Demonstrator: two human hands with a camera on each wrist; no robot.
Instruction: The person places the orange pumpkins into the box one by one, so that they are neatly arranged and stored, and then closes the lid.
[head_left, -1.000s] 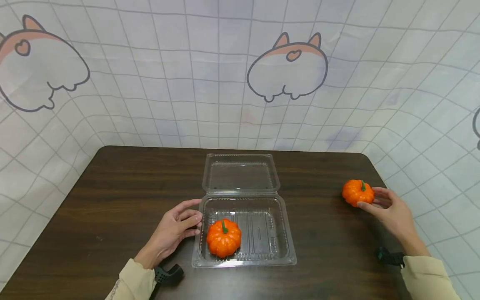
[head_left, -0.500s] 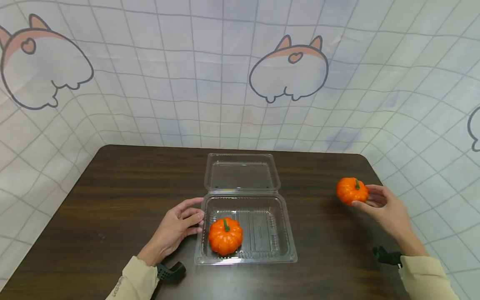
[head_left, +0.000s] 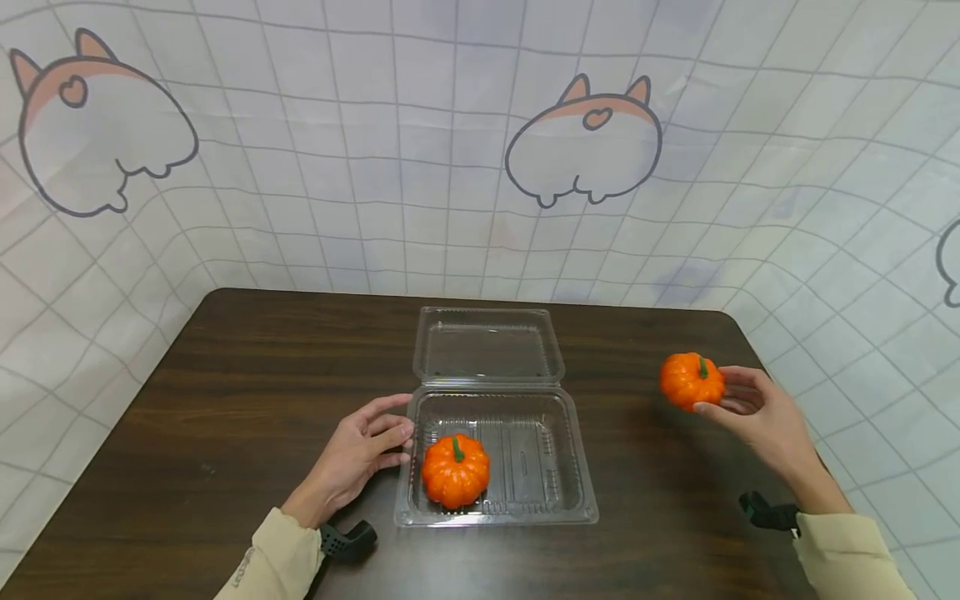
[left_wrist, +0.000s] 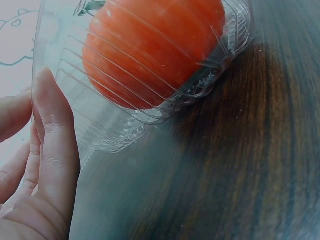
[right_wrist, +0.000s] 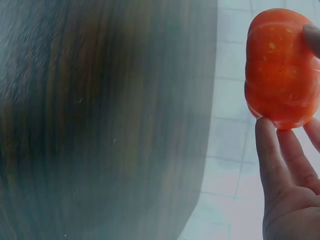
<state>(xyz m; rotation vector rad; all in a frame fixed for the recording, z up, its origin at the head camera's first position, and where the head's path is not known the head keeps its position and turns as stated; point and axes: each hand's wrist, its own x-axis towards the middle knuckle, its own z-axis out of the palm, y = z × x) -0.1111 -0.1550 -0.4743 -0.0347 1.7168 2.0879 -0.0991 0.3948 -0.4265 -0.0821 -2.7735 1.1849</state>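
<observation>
R hand (head_left: 768, 425) grips orange mini pumpkin (head_left: 686, 381) betw. thumb & curled fingers: thumb on near side, other fingers round R side. It's over far R part of dark wood-grain surface (head_left: 262, 375), nr the R edge, & looks raised off it. Green stem pts up & sits R of middle in head view. Pumpkin is squat, wider than tall: long axis approx. L–R in head view; in R wrist view its outline runs longest up–down, w/ fingertips at the lower end & thumb at upper R.

L hand (head_left: 348, 458) pinches L rim of clear plastic clamshell box (head_left: 521, 458), rim betw. thumb & fingers. Box is mid-surface, long axis L–R; its hinged lid (head_left: 487, 346) lies folded back toward far edge.

2nd pumpkin (head_left: 455, 473) sits in L near part of box base, upright, stem pts up w/ slight L lean. Also squat, broadest approx. L–R.

Both arms: cream sleeves (head_left: 279, 554), black wrist straps (head_left: 348, 542). Behind surface: white grid-patterned cloth (head_left: 442, 225) w/ corgi-rump prints (head_left: 585, 150).
</observation>
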